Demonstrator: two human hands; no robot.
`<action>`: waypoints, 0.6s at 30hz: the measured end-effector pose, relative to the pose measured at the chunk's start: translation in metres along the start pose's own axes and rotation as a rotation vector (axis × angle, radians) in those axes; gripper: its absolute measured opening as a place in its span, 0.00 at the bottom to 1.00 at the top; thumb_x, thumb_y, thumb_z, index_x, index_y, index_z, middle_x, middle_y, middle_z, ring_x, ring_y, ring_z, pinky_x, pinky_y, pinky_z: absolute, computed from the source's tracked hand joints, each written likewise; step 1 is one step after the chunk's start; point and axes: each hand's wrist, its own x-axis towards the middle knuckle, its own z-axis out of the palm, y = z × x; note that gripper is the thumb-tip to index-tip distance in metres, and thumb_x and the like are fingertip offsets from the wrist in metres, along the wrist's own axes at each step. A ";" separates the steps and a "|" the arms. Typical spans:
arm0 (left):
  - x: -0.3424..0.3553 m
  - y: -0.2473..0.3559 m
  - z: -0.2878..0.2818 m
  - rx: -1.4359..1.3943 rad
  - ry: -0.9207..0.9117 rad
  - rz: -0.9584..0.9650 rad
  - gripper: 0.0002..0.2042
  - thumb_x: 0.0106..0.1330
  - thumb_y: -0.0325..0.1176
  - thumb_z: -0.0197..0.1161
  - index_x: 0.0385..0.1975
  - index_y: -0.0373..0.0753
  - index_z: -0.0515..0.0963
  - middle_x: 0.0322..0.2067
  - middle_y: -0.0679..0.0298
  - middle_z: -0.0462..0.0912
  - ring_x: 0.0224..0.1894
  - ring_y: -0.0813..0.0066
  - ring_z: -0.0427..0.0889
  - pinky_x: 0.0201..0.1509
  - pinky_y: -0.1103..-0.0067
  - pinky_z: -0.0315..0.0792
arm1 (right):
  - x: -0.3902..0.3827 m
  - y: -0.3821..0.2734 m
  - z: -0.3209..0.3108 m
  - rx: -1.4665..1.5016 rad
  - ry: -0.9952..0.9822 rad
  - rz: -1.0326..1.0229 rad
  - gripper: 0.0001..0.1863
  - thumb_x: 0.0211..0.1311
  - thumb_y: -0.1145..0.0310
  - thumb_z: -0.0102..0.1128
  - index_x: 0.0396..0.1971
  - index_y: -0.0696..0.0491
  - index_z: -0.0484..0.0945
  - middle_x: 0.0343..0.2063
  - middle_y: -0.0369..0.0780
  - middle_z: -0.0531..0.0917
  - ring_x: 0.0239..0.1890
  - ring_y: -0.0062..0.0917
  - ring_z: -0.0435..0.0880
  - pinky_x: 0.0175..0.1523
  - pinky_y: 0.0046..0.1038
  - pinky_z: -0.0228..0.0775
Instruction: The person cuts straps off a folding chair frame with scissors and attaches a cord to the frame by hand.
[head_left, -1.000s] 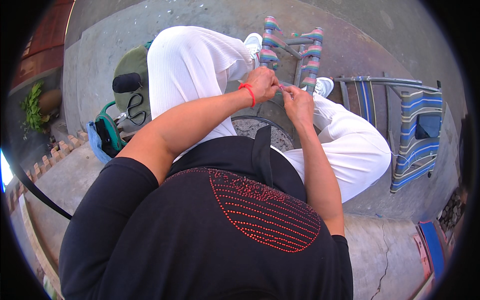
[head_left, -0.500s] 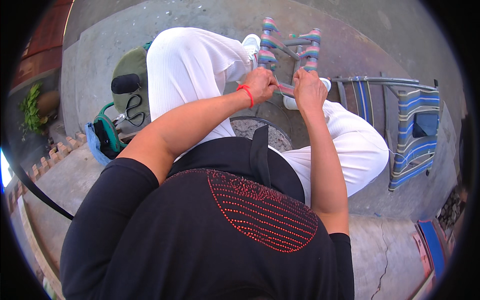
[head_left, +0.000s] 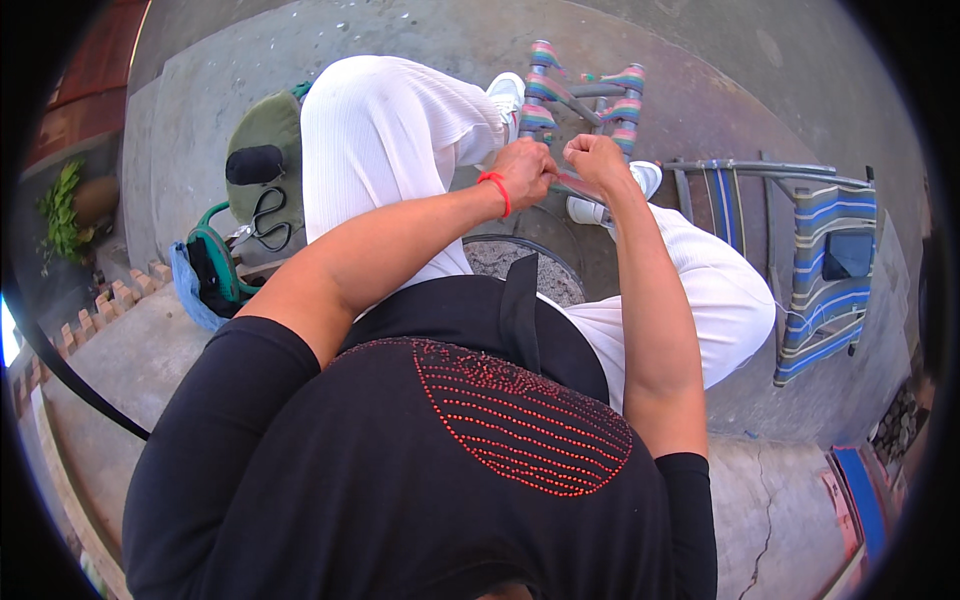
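Two slim grey tubular rails (head_left: 627, 106), wound in rainbow-striped fabric strips (head_left: 540, 88), shape the ladder-like frame (head_left: 580, 105) I see remotely; it sits just beyond both grips, its near end between them; left hand (head_left: 525, 172) and right hand (head_left: 597, 163) curl inward, though I cannot tell what either grasps.

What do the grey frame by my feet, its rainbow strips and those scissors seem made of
The grey frame looks like metal tubing: dull, round bars, though plastic is possible. Its rainbow strips seem matte fabric, bending softly round the bars. The scissors seem to have pale, shiny metal blades and dark handles, probably plastic.
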 end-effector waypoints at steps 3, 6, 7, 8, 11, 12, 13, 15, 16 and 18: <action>0.002 0.000 0.000 0.008 -0.041 -0.002 0.05 0.44 0.29 0.58 0.20 0.40 0.80 0.23 0.62 0.76 0.31 0.63 0.74 0.35 0.72 0.68 | 0.001 -0.006 -0.017 0.338 0.158 0.062 0.06 0.52 0.67 0.53 0.25 0.53 0.75 0.21 0.39 0.79 0.21 0.20 0.76 0.25 0.21 0.66; 0.002 -0.001 -0.002 -0.046 -0.058 -0.061 0.05 0.45 0.28 0.58 0.21 0.40 0.80 0.22 0.61 0.76 0.29 0.63 0.75 0.33 0.72 0.68 | -0.013 -0.031 -0.059 0.700 0.124 0.071 0.07 0.63 0.63 0.42 0.36 0.48 0.66 0.23 0.36 0.77 0.21 0.13 0.74 0.22 0.12 0.64; 0.003 0.000 -0.003 -0.048 -0.057 -0.060 0.05 0.45 0.28 0.58 0.21 0.40 0.80 0.22 0.61 0.76 0.29 0.63 0.75 0.33 0.72 0.68 | -0.018 -0.037 -0.075 0.704 0.146 0.039 0.07 0.63 0.63 0.42 0.38 0.48 0.65 0.23 0.36 0.77 0.21 0.14 0.74 0.23 0.13 0.66; 0.003 0.001 -0.004 -0.075 -0.074 -0.106 0.05 0.46 0.29 0.58 0.22 0.39 0.80 0.22 0.60 0.76 0.28 0.63 0.76 0.33 0.72 0.68 | -0.023 -0.041 -0.092 0.708 0.167 0.007 0.08 0.63 0.62 0.42 0.39 0.48 0.64 0.23 0.36 0.76 0.21 0.15 0.75 0.23 0.14 0.67; 0.004 0.000 -0.005 -0.105 -0.108 -0.177 0.06 0.46 0.30 0.58 0.23 0.39 0.80 0.22 0.60 0.76 0.28 0.63 0.76 0.34 0.72 0.68 | -0.045 -0.042 -0.154 0.746 0.416 -0.137 0.07 0.63 0.68 0.41 0.39 0.50 0.64 0.22 0.38 0.75 0.24 0.22 0.78 0.27 0.18 0.72; 0.003 -0.001 -0.004 -0.107 -0.126 -0.207 0.06 0.47 0.30 0.57 0.23 0.39 0.80 0.22 0.60 0.76 0.28 0.63 0.76 0.34 0.72 0.68 | -0.051 -0.035 -0.180 0.791 0.462 -0.200 0.07 0.62 0.70 0.42 0.40 0.51 0.63 0.23 0.39 0.74 0.27 0.24 0.79 0.31 0.21 0.74; 0.006 0.002 -0.002 -0.118 -0.130 -0.194 0.06 0.47 0.30 0.57 0.23 0.39 0.80 0.22 0.60 0.76 0.28 0.63 0.76 0.34 0.72 0.68 | -0.069 -0.031 -0.208 0.769 0.553 -0.243 0.08 0.61 0.72 0.43 0.40 0.53 0.62 0.24 0.41 0.74 0.32 0.28 0.78 0.37 0.24 0.74; 0.005 -0.003 -0.003 -0.078 -0.127 -0.158 0.06 0.47 0.31 0.57 0.23 0.39 0.80 0.22 0.60 0.77 0.30 0.63 0.77 0.36 0.72 0.69 | -0.096 -0.026 -0.257 0.709 0.662 -0.334 0.10 0.59 0.76 0.45 0.40 0.56 0.61 0.27 0.46 0.75 0.41 0.34 0.77 0.48 0.29 0.70; 0.005 -0.003 -0.003 -0.081 -0.126 -0.158 0.06 0.47 0.31 0.57 0.23 0.39 0.80 0.22 0.60 0.77 0.30 0.63 0.77 0.36 0.72 0.69 | -0.112 -0.019 -0.282 0.660 0.703 -0.375 0.10 0.58 0.78 0.46 0.40 0.57 0.60 0.30 0.48 0.75 0.44 0.37 0.75 0.53 0.32 0.67; 0.005 -0.005 -0.002 -0.086 -0.132 -0.180 0.07 0.46 0.31 0.57 0.23 0.39 0.80 0.23 0.60 0.78 0.33 0.63 0.77 0.38 0.73 0.69 | -0.148 0.011 -0.347 0.618 0.814 -0.373 0.09 0.58 0.77 0.47 0.39 0.56 0.65 0.36 0.48 0.75 0.46 0.34 0.74 0.52 0.27 0.67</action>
